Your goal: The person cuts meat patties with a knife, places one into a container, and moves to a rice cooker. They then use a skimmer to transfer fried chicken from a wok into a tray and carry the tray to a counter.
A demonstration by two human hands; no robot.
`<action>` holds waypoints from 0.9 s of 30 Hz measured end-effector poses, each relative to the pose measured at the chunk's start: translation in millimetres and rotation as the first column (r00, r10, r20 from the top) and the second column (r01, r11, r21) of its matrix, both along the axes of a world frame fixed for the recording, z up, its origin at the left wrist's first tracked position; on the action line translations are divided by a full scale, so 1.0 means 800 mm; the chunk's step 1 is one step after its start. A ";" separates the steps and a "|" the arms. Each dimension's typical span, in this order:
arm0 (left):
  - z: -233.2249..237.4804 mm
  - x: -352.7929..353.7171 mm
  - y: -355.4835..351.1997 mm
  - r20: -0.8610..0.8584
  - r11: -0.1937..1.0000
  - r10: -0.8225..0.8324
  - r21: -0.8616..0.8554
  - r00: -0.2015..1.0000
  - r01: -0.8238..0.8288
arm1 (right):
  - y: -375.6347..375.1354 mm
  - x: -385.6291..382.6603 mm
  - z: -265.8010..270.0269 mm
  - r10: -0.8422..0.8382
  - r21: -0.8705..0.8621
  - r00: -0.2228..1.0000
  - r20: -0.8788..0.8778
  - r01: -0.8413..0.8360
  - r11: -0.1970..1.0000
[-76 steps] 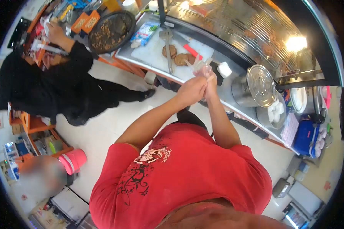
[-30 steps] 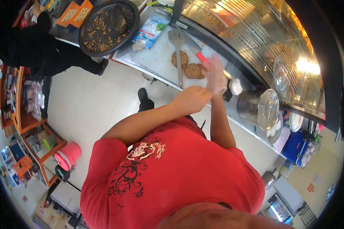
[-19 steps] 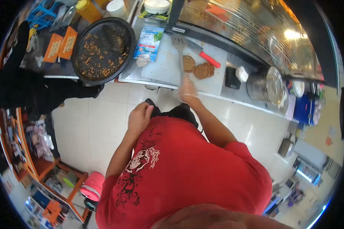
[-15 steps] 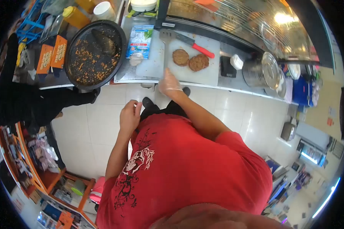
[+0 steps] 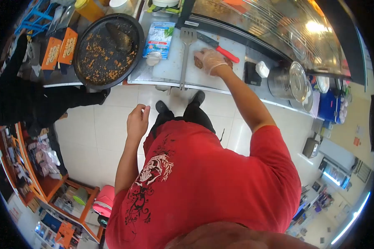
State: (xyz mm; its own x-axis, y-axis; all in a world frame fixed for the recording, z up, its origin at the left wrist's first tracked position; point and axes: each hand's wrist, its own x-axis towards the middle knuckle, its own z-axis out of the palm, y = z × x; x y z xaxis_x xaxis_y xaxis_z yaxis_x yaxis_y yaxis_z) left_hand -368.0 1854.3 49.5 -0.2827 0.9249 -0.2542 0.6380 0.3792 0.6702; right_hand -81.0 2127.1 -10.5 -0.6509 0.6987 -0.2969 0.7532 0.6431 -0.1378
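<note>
My right hand (image 5: 212, 61), in a clear plastic glove, reaches over the white cutting board (image 5: 189, 76). Its fingers curl down onto a browned patty (image 5: 198, 63) and cover most of it. A second patty (image 5: 228, 63) peeks out beside the hand, largely hidden. Left of the hand lies a metal spatula (image 5: 185, 58), its handle end reaching the counter's front edge. Behind the hand rests a knife (image 5: 224, 52) with a red handle. My bare left hand (image 5: 137, 120) hangs before my body, away from the counter, fingers loosely curled around nothing.
A round dark pan (image 5: 108, 74) with brown crumbs stands left, a blue-white packet (image 5: 158, 40) beside it. To the right are a black flat object (image 5: 252, 74) and a lidded metal pot (image 5: 280, 81). A glass display case (image 5: 253, 25) borders the back. Another person's dark sleeve (image 5: 70, 99) is at left.
My right hand has let go of the spatula handle and moved forward and right onto the patties. The spatula now lies on the board. My left hand has barely moved.
</note>
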 end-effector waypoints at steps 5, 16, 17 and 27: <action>-0.005 0.005 -0.013 0.064 0.987 0.155 0.018 0.986 -0.157 | 0.006 0.011 0.065 -0.161 -0.103 0.987 0.009 0.161 0.982; -0.035 0.007 -0.016 0.127 0.982 0.189 -0.024 0.974 -0.187 | 0.005 -0.016 0.014 -0.032 -0.104 0.998 0.052 0.037 0.994; -0.034 0.003 -0.012 0.126 0.983 0.184 -0.006 0.975 -0.185 | 0.004 -0.017 0.010 -0.045 -0.089 0.995 0.087 0.053 0.995; -0.047 -0.050 -0.015 0.136 0.987 0.160 -0.032 0.978 -0.157 | 0.012 0.025 0.048 -0.571 -0.306 0.810 -0.133 0.514 0.801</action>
